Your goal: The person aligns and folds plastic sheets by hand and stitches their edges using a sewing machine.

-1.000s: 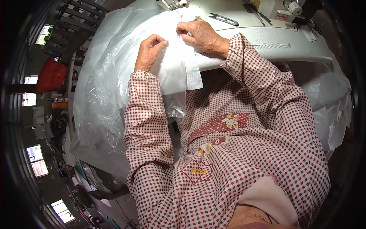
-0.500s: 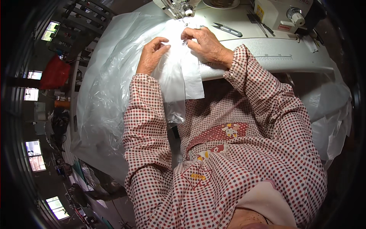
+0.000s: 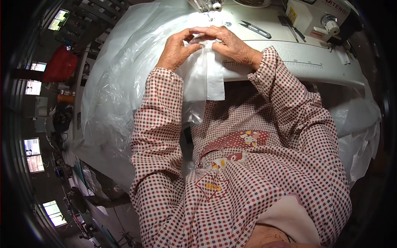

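Translucent plastic sheeting (image 3: 120, 82) covers the left of the sewing table and hangs over its front edge. A white textured strip (image 3: 215, 82) lies along its right edge, its lower end hanging free. My left hand (image 3: 175, 49) has its thumb and fingers closed on the sheeting beside the strip. My right hand (image 3: 233, 45) pinches the strip's upper part, its fingertips meeting those of the left. Both hands are just in front of the brightly lit sewing machine head (image 3: 209, 5). Glare hides the needle area.
Thread snips (image 3: 256, 29) lie on the table right of the machine head, with slim dark-handled tools (image 3: 292, 28) farther right. A machine housing with a round knob (image 3: 331, 25) stands at the far right. More plastic sheeting (image 3: 357, 136) hangs at the right edge.
My two hands have come closer together, and their fingertips now meet over the strip. The left hand has moved right and closed on the sheeting. The whole view has shifted slightly.
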{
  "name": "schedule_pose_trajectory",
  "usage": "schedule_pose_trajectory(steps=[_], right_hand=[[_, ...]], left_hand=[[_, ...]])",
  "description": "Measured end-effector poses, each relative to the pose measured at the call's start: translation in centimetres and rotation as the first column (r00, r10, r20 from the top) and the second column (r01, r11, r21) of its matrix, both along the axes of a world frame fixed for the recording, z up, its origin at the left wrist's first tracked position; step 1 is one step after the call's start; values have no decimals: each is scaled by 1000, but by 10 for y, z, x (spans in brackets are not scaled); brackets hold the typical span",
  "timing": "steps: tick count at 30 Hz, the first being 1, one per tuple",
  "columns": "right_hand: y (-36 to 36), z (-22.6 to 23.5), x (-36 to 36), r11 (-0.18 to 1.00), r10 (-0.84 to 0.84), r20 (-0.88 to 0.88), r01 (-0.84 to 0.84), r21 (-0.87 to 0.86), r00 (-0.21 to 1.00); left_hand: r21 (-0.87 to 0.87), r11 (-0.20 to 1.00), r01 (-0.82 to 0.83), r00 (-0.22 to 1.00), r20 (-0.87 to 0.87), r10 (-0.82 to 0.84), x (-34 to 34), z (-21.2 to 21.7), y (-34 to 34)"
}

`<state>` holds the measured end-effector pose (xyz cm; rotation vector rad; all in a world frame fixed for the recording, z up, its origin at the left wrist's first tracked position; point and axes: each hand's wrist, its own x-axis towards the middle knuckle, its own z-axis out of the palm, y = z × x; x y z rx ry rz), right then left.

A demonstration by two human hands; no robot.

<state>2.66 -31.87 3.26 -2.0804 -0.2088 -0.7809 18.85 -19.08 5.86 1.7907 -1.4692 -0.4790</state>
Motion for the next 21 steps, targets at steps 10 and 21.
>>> schedule_pose_trajectory(steps=[10, 21], right_hand=[[-2, 1, -3, 922, -311, 173, 341, -184, 934], [15, 19, -14, 536, -449, -30, 243, -808, 893]], left_hand=[[56, 994, -92, 996, -5, 92, 10, -1, -1], [-57, 996, -67, 985, 153, 75, 22, -8, -6]])
